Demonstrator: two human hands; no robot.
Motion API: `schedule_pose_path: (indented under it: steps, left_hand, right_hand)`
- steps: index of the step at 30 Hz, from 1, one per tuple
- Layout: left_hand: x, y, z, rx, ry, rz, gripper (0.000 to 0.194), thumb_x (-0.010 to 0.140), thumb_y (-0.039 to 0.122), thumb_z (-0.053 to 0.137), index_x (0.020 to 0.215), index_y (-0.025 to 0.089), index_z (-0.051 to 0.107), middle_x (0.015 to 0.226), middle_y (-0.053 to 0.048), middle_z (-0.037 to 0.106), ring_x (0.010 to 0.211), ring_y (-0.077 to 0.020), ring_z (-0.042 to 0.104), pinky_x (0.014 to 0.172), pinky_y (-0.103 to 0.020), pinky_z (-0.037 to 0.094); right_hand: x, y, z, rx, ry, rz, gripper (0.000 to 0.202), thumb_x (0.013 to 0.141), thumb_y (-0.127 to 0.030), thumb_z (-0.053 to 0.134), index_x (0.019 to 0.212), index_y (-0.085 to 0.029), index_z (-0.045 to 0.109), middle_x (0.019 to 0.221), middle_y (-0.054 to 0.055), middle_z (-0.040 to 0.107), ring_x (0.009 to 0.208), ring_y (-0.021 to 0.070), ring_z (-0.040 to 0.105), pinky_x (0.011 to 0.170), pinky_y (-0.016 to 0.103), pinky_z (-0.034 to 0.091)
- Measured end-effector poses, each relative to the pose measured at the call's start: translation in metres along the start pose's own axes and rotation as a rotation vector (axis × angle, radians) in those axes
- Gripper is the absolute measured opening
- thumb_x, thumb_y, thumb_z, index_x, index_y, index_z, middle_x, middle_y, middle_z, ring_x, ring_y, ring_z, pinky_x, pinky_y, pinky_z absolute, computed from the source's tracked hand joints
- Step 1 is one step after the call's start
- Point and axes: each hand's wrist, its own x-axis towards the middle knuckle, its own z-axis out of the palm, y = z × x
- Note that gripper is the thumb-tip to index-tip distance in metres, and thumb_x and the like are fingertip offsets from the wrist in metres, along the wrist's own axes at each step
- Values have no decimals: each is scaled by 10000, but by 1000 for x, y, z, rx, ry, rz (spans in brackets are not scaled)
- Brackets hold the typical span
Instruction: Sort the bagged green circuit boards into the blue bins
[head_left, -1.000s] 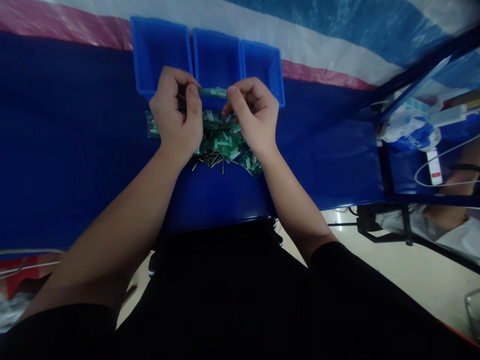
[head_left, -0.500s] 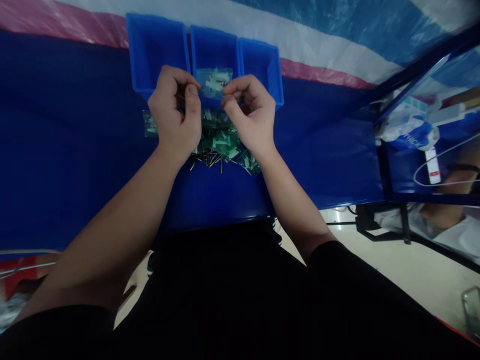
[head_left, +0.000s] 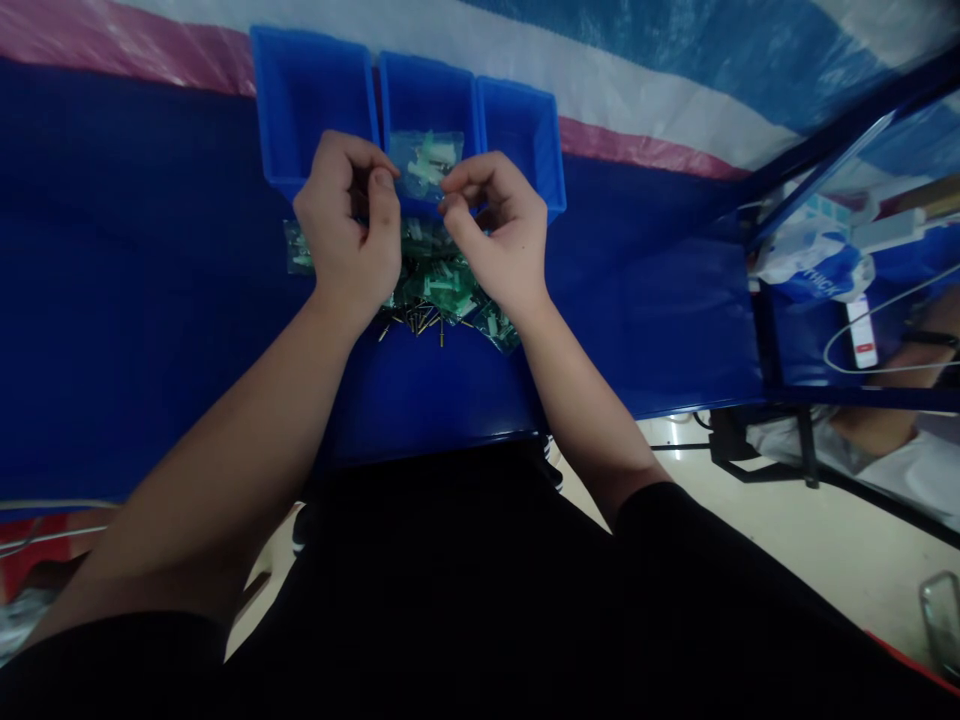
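My left hand and my right hand are raised side by side over the blue table. Between their fingertips they pinch the lower edge of a small clear bag with pale green and white parts inside. The bag stands upright in front of the middle blue bin. A left blue bin and a right blue bin flank it. Under my hands lies a pile of similar bags, with several small dark pins at its near edge.
The blue table cloth spreads wide to the left. On the right stands a dark blue frame with a white packet and a white cable. Another person's arm is at the far right.
The bag, held flat and edge-on a second ago, has been turned upright with its face toward me. Both hands stayed almost in place.
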Motion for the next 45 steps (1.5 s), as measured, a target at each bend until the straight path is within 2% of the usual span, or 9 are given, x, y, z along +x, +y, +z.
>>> schedule_pose_path:
  steps: [4, 10, 14, 19, 23, 28, 36, 41, 45]
  left_hand:
    - [0, 1, 0, 6, -1, 6, 352, 952, 520, 408, 954, 200, 554, 780, 6, 528, 607, -21, 500, 604, -204, 375]
    - [0, -1, 0, -6, -14, -20, 339, 936, 540, 427, 943, 223, 545, 792, 0, 533, 612, -29, 495, 603, -214, 389]
    - [-1, -1, 1, 3, -15, -27, 357, 951, 525, 411, 955, 194, 546, 772, 9, 510, 613, -23, 495, 621, -197, 378]
    - [-1, -1, 2, 4, -28, -59, 360, 952, 521, 408, 948, 192, 555, 775, 5, 511, 619, -31, 493, 636, -212, 382]
    - [-1, -1, 2, 28, -62, -87, 352, 943, 522, 426, 955, 202, 573, 729, 5, 511, 616, -49, 491, 642, -235, 389]
    - [-1, 0, 2, 67, -113, -52, 423, 931, 564, 428, 957, 178, 600, 773, -10, 554, 648, -53, 513, 660, -234, 392]
    - [-1, 4, 1, 139, -137, 19, 580, 917, 650, 365, 962, 131, 622, 771, -15, 570, 678, -47, 507, 680, -215, 388]
    - [-1, 4, 1, 148, -144, 21, 573, 923, 637, 365, 963, 127, 623, 805, -24, 579, 706, -51, 526, 721, -235, 444]
    - [-1, 2, 1, 134, -150, -11, 507, 925, 592, 425, 958, 124, 615, 809, -12, 539, 709, -41, 509, 811, -288, 511]
  right_hand:
    - [-1, 1, -1, -46, -36, 28, 452, 974, -613, 288, 1015, -226, 517, 934, 33, 621, 866, 70, 604, 674, 208, 509]
    - [1, 7, 1, 55, -7, -85, 458, 960, -633, 350, 972, -204, 509, 864, 5, 599, 765, 16, 536, 597, 170, 458]
    - [0, 3, 0, 4, -24, -52, 402, 999, -521, 290, 997, -184, 509, 882, 22, 587, 774, 43, 544, 643, 185, 466]
    - [0, 2, 0, -16, -39, -37, 362, 996, -460, 293, 1012, -173, 513, 900, 16, 585, 806, 44, 568, 669, 169, 469]
    - [0, 4, 1, 14, -27, -72, 254, 983, -349, 343, 996, -176, 528, 885, -2, 595, 792, 27, 555, 662, 147, 454]
    - [-1, 3, 1, 33, -70, -146, 168, 947, -213, 392, 996, -155, 543, 893, -16, 590, 782, 17, 539, 726, 139, 479]
    - [-1, 2, 2, -37, -132, -132, 205, 971, -283, 387, 1006, -162, 549, 887, -5, 600, 766, 26, 535, 744, 143, 489]
    - [-1, 2, 3, -28, -126, -96, 204, 952, -314, 410, 994, -188, 564, 907, 5, 651, 755, 30, 545, 733, 131, 484]
    - [0, 1, 2, -9, -123, -83, 208, 950, -334, 422, 976, -198, 576, 880, -9, 644, 743, 18, 533, 733, 108, 482]
